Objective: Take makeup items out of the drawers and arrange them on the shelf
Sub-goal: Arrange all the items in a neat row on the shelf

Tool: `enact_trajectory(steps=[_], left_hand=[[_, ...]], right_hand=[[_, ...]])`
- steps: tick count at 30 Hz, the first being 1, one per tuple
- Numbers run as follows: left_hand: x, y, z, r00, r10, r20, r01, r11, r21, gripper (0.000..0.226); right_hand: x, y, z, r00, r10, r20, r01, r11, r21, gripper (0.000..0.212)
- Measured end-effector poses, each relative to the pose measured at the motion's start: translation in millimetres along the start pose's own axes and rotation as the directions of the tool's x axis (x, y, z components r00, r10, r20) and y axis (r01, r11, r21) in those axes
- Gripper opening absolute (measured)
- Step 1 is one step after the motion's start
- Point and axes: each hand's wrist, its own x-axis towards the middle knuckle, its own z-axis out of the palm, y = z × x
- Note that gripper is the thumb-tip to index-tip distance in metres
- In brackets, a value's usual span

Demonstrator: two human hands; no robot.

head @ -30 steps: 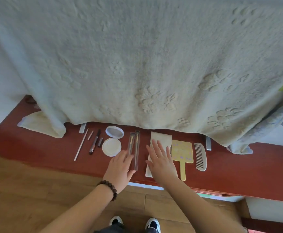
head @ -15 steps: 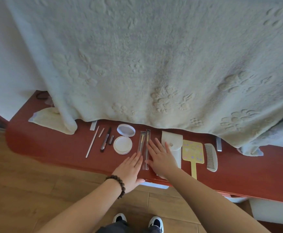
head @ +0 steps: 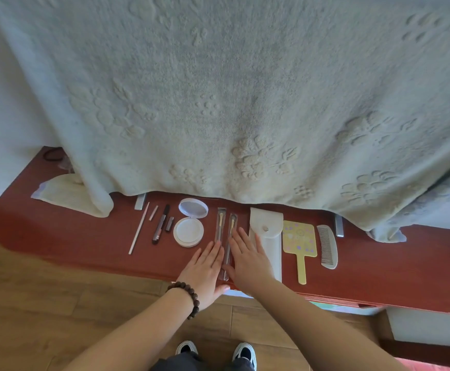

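Both hands lie flat with straight fingers on the red shelf (head: 58,236) — the left hand (head: 205,266) and right hand (head: 248,261) press on either side of two wrapped brushes (head: 225,236). The open compact (head: 189,223) sits at their ten o'clock.

2 sleeved brushes (head: 225,238) side by side on red shelf (head: 84,236), btwn compact (head: 189,228) & pouch (head: 268,236).

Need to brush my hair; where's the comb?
In the head view, the comb lies at the row's right end on the red shelf, beside the yellow hand mirror.
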Motion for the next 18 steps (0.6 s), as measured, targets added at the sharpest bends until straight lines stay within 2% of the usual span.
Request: enact_trajectory(steps=[3, 7, 12, 18], left_hand=[[-4.0, -2.0, 0.5, 1.0, 0.002, -0.025, -0.002, 1.0, -0.009, 0.083], [-9.2, -6.9, 1.5, 1.0, 0.023, 0.006, -0.023, 1.0, 0.022, 0.081], [-9.1, -6.3, -0.2, 0.998, 0.05, 0.03, -0.051, 0.998, 0.031, 0.08], [-6.8, -0.8, -0.1, 0.999, 0.052, -0.01, -0.052, 0.999, 0.01, 0.08]], right_hand=[[2.6, -1.7, -0.6, 0.999, -0.037, 0.008, 0.038, 0.999, -0.01, 0.088], [8.2, 4.7, -1.9, 0.999, -0.016, 0.041, 0.017, 0.999, -0.033, 0.068], [10.6, 16.1, -6.6, 0.998, -0.024, 0.062, 0.029, 0.997, -0.077, 0.068], [8.3, 19.2, -7.5, 0.997, -0.029, 0.069, 0.034, 0.997, -0.068, 0.069]])
